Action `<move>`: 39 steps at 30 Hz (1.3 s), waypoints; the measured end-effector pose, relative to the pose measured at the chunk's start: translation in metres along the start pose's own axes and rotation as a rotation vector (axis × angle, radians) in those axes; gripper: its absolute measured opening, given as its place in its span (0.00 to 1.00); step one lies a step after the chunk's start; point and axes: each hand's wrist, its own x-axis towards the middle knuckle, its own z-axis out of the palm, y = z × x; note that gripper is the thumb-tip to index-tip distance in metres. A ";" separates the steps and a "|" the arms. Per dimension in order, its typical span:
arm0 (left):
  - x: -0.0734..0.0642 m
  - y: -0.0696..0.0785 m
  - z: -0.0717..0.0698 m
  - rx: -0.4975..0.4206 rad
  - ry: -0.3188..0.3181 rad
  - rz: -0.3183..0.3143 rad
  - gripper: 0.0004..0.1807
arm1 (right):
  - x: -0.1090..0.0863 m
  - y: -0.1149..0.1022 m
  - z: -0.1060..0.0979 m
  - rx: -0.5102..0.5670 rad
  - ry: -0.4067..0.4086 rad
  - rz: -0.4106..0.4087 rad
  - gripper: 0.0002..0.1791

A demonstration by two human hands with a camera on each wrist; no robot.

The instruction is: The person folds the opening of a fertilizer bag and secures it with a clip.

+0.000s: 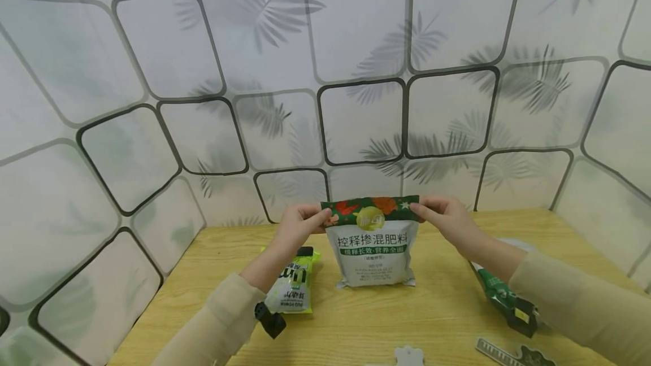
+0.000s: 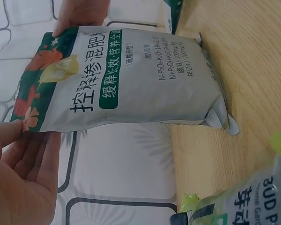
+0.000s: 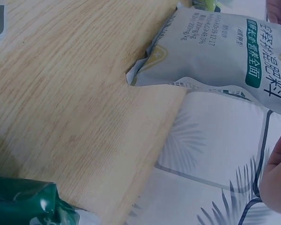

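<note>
A white fertilizer bag with a green, flower-printed top band stands upright at the middle of the table. My left hand pinches its top left corner between thumb and fingers. At the opposite top corner, my right hand pinches the band in the same way. The left wrist view shows the bag's printed front and my left hand at the band's edge. In the right wrist view my right hand is cut off by the frame edge, so its grip is hidden there.
A yellow-green pouch with a black clip lies left of the bag, partly behind my left forearm. On the right, a green bag is partly covered by my right arm. A grey ruler-like piece and a white piece lie near the front.
</note>
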 end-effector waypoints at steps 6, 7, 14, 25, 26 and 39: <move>0.000 0.000 0.002 -0.030 0.018 -0.025 0.14 | 0.002 0.000 0.002 -0.001 -0.001 0.033 0.19; 0.000 0.000 0.003 -0.031 0.024 -0.030 0.14 | 0.002 0.000 0.002 -0.001 -0.001 0.038 0.20; 0.002 0.002 0.007 -0.039 0.071 -0.046 0.15 | 0.002 -0.002 0.002 0.016 0.007 0.022 0.22; 0.003 0.005 0.012 -0.007 0.119 -0.070 0.16 | 0.005 -0.006 0.008 -0.005 0.055 0.019 0.19; 0.003 0.004 0.012 -0.007 0.118 -0.071 0.16 | 0.005 -0.006 0.009 -0.008 0.051 0.016 0.19; 0.005 0.004 0.012 -0.071 0.103 -0.127 0.17 | 0.008 -0.006 0.006 0.000 0.017 0.054 0.21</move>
